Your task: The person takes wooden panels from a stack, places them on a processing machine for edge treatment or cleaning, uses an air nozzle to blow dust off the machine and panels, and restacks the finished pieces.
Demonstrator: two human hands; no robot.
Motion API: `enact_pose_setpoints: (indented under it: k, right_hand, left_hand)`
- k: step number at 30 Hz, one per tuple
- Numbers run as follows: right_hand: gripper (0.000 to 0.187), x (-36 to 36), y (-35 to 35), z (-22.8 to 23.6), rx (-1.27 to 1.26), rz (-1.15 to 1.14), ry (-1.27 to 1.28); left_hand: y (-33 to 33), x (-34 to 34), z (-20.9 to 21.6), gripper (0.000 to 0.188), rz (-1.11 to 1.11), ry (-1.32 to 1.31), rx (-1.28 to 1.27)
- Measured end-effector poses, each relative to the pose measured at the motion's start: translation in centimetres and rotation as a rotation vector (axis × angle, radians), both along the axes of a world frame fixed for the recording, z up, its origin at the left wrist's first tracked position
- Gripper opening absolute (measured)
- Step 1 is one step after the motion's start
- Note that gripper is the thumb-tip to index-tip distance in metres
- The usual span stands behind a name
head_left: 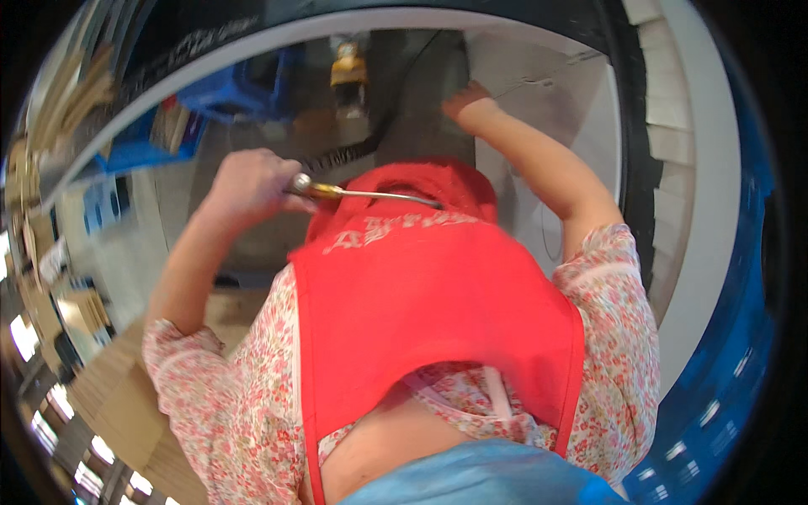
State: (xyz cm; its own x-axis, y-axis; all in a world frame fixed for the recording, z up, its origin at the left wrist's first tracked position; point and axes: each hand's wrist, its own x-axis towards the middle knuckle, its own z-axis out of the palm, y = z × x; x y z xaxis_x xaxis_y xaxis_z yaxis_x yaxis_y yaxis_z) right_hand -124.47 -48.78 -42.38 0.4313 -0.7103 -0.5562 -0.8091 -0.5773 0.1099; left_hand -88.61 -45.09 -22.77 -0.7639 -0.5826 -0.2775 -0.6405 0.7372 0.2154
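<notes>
My left hand [251, 187] is closed round an air blow gun whose grip is mostly hidden in my fist. Its brass-coloured fitting and thin metal nozzle [387, 197] point right across the front of my red apron [438, 295]. A black coiled hose [341, 155] shows just behind it. Farther off, my right hand [468, 103] is stretched forward at the edge of a pale grey panel [555, 109]. Its fingers look apart and hold nothing I can see, though they are small and slightly blurred.
A yellow-and-black device [348, 80] is beyond the panel's dark side. Blue plastic stool-like furniture [240, 91] and a blue bin [156, 151] are at far left. Cardboard pieces [84, 311] stand on the left. A white curved rim with a black border [619, 50] runs round the work area.
</notes>
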Motion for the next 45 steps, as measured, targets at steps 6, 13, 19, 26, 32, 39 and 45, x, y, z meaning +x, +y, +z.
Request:
enact_pose_setpoints:
  k: [6,13,19,26,32,39,45]
  right_hand:
    - [0.022,-3.1,1.8,0.4,0.018,0.085,0.083]
    - [0.022,-3.3,3.1,-1.0,0.0,0.038,0.026]
    - [0.022,-2.1,2.9,0.1,0.154,-0.002,-0.003]
    - [0.021,-4.2,5.0,-0.5,0.143,-0.051,-0.12]
    - [0.028,-5.7,6.4,-2.6,0.189,-0.065,-0.036]
    - [0.031,-5.2,6.0,-2.7,0.22,-0.047,-0.064]
    - [0.021,-5.7,6.5,-2.0,0.186,-0.09,-0.092]
  left_hand:
    - [0.3,8.5,-0.5,0.04,0.177,-0.417,0.033]
    - [-1.6,6.6,-2.0,0.025,0.278,-0.595,0.05]
    - [-0.8,1.1,-2.3,0.023,0.165,-0.25,0.199]
    - [-2.5,4.9,0.2,0.02,0.219,-0.029,0.06]
    - [-2.9,7.0,1.9,0.018,0.191,0.106,-0.036]
    - [-3.4,3.8,0.1,0.017,0.067,-0.035,-0.249]
    - [-4.0,2.8,0.7,0.027,0.177,0.169,-0.028]
